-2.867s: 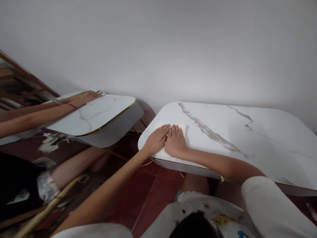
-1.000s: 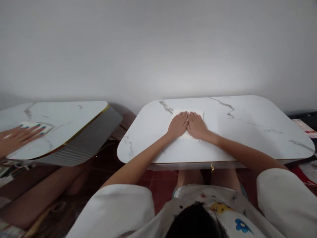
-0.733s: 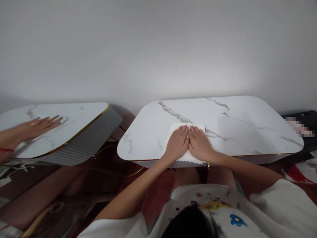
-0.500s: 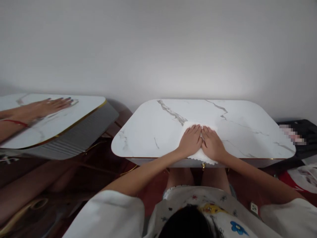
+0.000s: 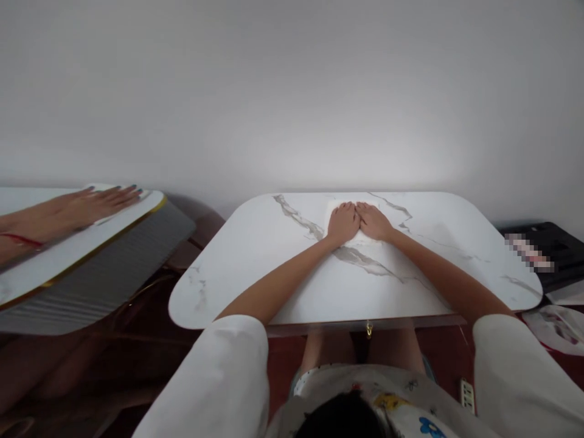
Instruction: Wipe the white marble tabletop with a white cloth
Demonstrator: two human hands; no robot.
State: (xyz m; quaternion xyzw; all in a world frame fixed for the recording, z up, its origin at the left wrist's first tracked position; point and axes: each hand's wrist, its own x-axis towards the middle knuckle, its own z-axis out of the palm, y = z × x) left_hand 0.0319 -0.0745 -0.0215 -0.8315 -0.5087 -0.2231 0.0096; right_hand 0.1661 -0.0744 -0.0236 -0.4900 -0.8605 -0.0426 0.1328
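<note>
My left hand lies flat on a white cloth, fingers stretched out and pointing to the wall. Beside it, my right hand rests flat on the same cloth, and the two hands touch along their inner sides. Most of the cloth is hidden beneath the palms; its pale edge shows around them. Under it is a white marble-patterned tabletop with grey veins and rounded corners. Both arms reach across the top, with the hands toward its far half.
A grey-white wall stands behind. To the left, another person's hand lies flat on a similar gold-edged tabletop. A black object is at the right. A gold drawer knob sticks out in front; a power strip is below.
Both my hands and the cloth have slid away from me, from the table's near edge toward the wall. The view has shifted a little. The other person's hand is nearer the far edge of their table.
</note>
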